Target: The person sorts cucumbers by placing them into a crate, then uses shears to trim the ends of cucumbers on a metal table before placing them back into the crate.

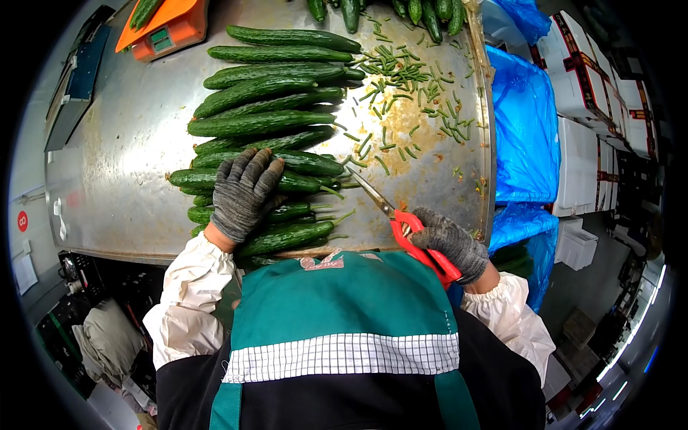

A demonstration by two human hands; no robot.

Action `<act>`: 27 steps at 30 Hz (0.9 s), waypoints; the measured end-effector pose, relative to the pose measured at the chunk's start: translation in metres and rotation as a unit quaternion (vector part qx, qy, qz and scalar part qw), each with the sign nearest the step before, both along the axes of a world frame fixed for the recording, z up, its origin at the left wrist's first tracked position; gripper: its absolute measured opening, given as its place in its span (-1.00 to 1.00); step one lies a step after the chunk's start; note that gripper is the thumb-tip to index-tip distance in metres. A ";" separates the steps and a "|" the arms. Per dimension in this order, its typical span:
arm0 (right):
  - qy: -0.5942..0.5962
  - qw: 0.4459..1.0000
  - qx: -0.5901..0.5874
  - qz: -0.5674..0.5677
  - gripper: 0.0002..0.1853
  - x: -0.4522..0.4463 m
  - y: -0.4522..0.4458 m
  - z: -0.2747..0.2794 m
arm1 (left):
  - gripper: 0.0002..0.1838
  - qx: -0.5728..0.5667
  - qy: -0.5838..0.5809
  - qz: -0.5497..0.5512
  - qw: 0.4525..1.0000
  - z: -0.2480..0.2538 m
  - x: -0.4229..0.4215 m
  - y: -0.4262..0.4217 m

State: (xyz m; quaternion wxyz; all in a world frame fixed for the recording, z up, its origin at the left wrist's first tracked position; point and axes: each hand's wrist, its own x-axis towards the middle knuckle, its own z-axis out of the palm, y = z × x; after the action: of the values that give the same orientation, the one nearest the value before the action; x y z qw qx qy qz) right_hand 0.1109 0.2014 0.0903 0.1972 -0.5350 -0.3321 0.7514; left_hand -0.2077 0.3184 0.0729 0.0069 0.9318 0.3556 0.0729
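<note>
A row of long green cucumbers (pixel 261 124) lies side by side on the metal table. My left hand (pixel 245 192), in a grey glove, reaches over the near part of the row. Its fingers and thumb close around a cucumber (pixel 301 184) that lies among the others. In my right hand (pixel 453 244), also gloved, are red-handled scissors (pixel 412 240). Their blades point up and left, with the tip close to the stem end of a cucumber (pixel 312 163). Whether the blades touch the stem I cannot tell.
Many cut stem pieces (pixel 401 68) are scattered on the metal table (pixel 107 158). An orange scale (pixel 168 32) with a cucumber on it stands at the far left. Blue plastic-lined containers (pixel 527 129) line the right edge. White boxes (pixel 577 165) stand beyond them.
</note>
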 end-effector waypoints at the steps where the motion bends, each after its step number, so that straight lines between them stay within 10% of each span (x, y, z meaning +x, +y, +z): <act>1: -0.019 1.000 0.011 0.002 -0.41 0.000 -0.001 -0.003 | -0.34 0.003 0.001 0.005 1.000 -0.001 0.000 -0.001; 27: -0.049 0.979 0.169 0.103 -0.74 -0.018 0.010 0.035 | -0.39 0.008 0.047 0.135 0.990 -0.006 0.013 -0.018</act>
State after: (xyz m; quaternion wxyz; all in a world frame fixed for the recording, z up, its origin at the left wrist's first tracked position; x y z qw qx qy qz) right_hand 0.0931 0.2115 0.1251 0.1898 -0.4925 -0.5173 0.6736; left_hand -0.1942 0.3002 0.0666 -0.0274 0.8775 0.4777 0.0320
